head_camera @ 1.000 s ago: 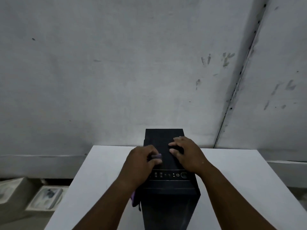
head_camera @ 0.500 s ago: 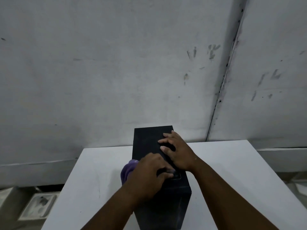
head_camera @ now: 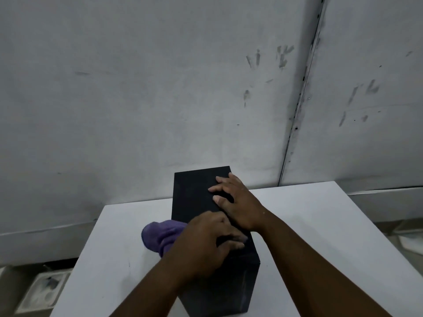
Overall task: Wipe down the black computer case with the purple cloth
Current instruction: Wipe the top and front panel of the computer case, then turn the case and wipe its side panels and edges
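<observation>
The black computer case (head_camera: 194,193) stands upright on a white table (head_camera: 320,225), its top facing me. My left hand (head_camera: 206,243) lies on the near part of the top, fingers curled over the purple cloth (head_camera: 160,234). Most of the cloth bulges out past the case's left edge; the part under my palm is hidden. My right hand (head_camera: 238,202) rests flat on the far right of the top with its fingers spread and holds nothing.
A stained grey wall with a vertical seam (head_camera: 297,110) rises right behind the table. White moulded packaging (head_camera: 43,291) lies on the floor at the lower left. Bare table surface lies on both sides of the case.
My left hand has slid with the cloth toward the near end of the top, and the cloth now bunches out to the left. My right hand has shifted farther back on the top.
</observation>
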The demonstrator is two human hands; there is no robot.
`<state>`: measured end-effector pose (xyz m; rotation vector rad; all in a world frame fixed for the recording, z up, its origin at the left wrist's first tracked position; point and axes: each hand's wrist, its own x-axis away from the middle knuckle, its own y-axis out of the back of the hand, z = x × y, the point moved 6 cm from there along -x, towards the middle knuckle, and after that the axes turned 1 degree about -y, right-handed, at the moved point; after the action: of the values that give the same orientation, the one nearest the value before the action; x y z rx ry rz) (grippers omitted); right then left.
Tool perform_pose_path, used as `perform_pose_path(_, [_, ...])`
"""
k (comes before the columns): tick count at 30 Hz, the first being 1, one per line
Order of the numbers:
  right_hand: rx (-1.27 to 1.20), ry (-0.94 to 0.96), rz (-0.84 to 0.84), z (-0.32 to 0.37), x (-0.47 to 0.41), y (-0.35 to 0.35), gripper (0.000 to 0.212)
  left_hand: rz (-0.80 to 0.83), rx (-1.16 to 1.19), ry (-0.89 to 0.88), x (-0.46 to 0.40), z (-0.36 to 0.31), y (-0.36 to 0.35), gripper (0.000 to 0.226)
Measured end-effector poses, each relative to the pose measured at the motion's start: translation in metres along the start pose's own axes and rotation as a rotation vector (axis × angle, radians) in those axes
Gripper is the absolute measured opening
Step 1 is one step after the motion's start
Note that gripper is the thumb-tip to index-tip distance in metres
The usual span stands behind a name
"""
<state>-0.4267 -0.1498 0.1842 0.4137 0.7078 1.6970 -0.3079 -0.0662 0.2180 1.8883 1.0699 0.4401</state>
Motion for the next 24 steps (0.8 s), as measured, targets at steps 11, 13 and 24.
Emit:
perform_pose_path(11, [0.123,0.039,0.017,0.009,0.006,-0.001,0.037,-0.039,0.008,-0.099,0.014,0.006,0.001,0.016])
perform_pose_path(13, [0.164,0.060,0.026,0.014,0.009,-0.001,0.037,-0.152,-0.035,-0.083,0.019,0.021,0.016,0.013])
perform_pose_path(24, [0.696,0.087,0.035,0.050,0.034,-0.010,0.033,-0.601,-0.043,-0.372,0.098,0.045,0.013,0.013])
